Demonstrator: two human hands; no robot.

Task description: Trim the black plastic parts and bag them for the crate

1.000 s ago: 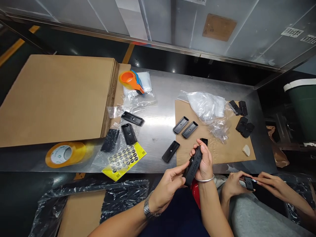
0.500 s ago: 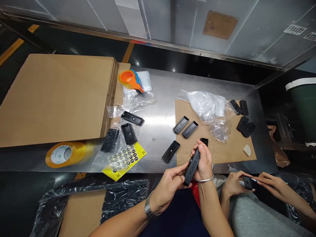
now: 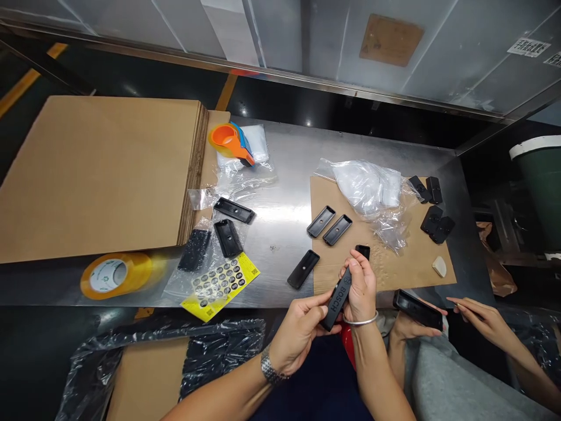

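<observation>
A black plastic cover [image 3: 336, 303] with BOSCH lettering is tilted between my two hands, above the table's near edge. My left hand [image 3: 295, 330], with a watch at the wrist, pinches its lower end. Around its upper end close the fingers of my right hand [image 3: 362, 292], which has a bangle on the wrist. Another black cover [image 3: 363, 251] lies just beyond my right fingertips, partly hidden. Open side up, two hollow covers [image 3: 321, 221] rest on the cardboard sheet [image 3: 381, 272], and a further cover [image 3: 303, 269] lies near its left edge.
A co-worker's hand [image 3: 412, 328] holds a black cover [image 3: 418, 310] at right. Several black pieces [image 3: 432, 220] and a plastic bag [image 3: 368, 187] lie on the cardboard. To the left are a yellow sticker sheet [image 3: 223, 286], tape roll [image 3: 109, 275], orange tape dispenser [image 3: 230, 140] and stacked cardboard [image 3: 105, 175].
The cover in my hands has shifted slightly down and left. The co-worker's cover has turned to show its hollow side, and that person's right hand has moved away from it.
</observation>
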